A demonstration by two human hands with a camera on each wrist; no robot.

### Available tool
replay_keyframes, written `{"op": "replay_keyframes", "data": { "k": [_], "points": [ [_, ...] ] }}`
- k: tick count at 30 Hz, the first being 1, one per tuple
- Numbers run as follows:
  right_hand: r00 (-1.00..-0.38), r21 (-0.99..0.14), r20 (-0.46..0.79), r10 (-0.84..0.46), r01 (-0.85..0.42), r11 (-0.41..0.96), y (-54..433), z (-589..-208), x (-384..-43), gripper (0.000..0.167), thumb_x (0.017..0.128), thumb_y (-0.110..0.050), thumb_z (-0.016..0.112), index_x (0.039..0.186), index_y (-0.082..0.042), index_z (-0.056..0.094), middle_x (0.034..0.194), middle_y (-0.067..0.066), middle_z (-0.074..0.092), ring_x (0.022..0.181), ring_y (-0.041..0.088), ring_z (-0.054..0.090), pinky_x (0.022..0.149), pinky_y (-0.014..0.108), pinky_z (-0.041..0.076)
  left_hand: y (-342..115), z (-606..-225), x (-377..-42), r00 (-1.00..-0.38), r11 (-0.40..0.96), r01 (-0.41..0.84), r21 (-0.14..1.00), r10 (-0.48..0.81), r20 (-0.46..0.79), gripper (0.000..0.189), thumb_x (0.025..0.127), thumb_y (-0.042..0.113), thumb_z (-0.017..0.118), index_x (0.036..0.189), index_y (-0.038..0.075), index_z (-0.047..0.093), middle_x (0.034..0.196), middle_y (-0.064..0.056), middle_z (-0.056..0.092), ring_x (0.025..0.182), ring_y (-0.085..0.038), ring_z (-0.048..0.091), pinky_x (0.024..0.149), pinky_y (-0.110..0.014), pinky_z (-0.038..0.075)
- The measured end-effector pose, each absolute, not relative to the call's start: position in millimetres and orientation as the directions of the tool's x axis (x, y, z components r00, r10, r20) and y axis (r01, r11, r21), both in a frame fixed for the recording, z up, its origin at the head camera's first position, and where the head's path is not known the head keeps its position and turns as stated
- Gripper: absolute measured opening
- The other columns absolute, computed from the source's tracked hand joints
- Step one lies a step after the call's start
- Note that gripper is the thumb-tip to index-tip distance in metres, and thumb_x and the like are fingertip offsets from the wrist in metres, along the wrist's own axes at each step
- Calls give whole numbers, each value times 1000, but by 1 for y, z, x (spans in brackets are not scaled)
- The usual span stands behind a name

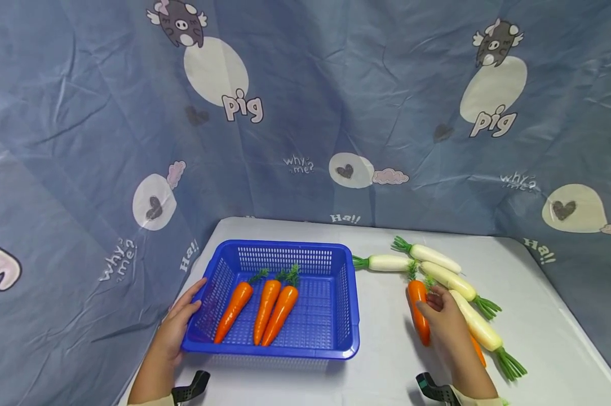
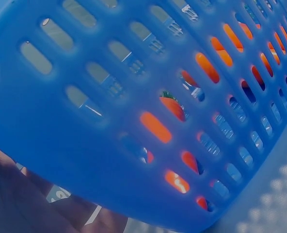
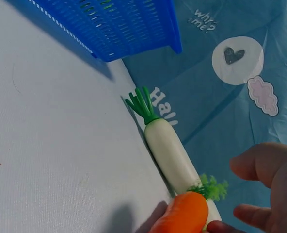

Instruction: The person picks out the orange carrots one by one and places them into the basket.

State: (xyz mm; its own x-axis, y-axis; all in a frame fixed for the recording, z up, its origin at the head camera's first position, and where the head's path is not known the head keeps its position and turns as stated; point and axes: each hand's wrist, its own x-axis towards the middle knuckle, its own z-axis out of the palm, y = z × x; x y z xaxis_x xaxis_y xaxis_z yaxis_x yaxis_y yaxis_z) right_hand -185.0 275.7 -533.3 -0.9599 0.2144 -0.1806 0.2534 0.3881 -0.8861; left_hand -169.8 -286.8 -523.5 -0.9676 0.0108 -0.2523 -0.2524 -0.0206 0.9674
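A blue plastic basket (image 1: 350, 316) with slotted walls holds three orange carrots (image 1: 268, 307) with green leafy tops. My left hand (image 1: 176, 318) holds the basket's left rim, its fingertips over the edge; in the left wrist view its fingers (image 2: 61, 204) show below the rim. My right hand (image 1: 445, 316) reaches over a loose carrot (image 1: 418, 304) right of the basket, its thumb overlapping the carrot. In the right wrist view, the fingers (image 3: 264, 162) are spread, and a dark fingertip is right at the carrot's side. Another carrot (image 1: 478, 351) is partly hidden by the right forearm.
White radishes with green stalks lie around the right hand: one beside the basket (image 1: 386, 263), one farther back (image 1: 434, 257), one behind the hand (image 1: 450, 279) and one along its right (image 1: 478, 321). The white table (image 1: 381, 338) meets blue printed cloth (image 1: 295, 186) at the back.
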Motion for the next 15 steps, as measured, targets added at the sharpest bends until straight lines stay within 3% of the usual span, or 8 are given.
{"op": "replay_keyframes", "data": {
  "k": [4, 9, 12, 15],
  "points": [
    [-953, -892, -210, 220, 279, 356, 272, -537, -188, 70, 104, -18, 62, 159, 7, 26, 151, 31, 42, 137, 42, 45, 93, 21, 47, -288, -527, -170, -969, -4, -246, 969, 15, -246, 55, 114, 25, 31, 167, 32, 24, 178, -3, 3, 155, -35, 17, 117, -54, 32],
    [-958, -870, -192, 214, 267, 416, 270, -540, -192, 70, 104, -18, 63, 158, 9, 28, 151, 35, 44, 138, 48, 46, 109, 45, 48, -288, -527, -170, -974, -6, -226, 974, 31, -226, 54, 114, 26, 31, 168, 31, 23, 177, -6, 6, 146, -29, 26, 100, -31, 45],
    [-961, -861, -177, 210, 255, 439, 268, -541, -195, 70, 103, -17, 63, 157, 10, 28, 152, 38, 42, 140, 51, 45, 114, 58, 42, -288, -526, -170, -975, -3, -218, 976, 32, -218, 55, 114, 26, 31, 168, 31, 23, 177, -6, 6, 146, -29, 25, 100, -31, 46],
    [-958, -861, -184, 220, 265, 434, 266, -544, -197, 71, 103, -18, 63, 158, 8, 27, 153, 36, 41, 141, 51, 44, 114, 59, 42, -288, -525, -170, -974, 2, -223, 975, 28, -223, 55, 114, 26, 31, 168, 32, 23, 177, -6, 4, 152, -33, 21, 110, -43, 40]
  ]
}}
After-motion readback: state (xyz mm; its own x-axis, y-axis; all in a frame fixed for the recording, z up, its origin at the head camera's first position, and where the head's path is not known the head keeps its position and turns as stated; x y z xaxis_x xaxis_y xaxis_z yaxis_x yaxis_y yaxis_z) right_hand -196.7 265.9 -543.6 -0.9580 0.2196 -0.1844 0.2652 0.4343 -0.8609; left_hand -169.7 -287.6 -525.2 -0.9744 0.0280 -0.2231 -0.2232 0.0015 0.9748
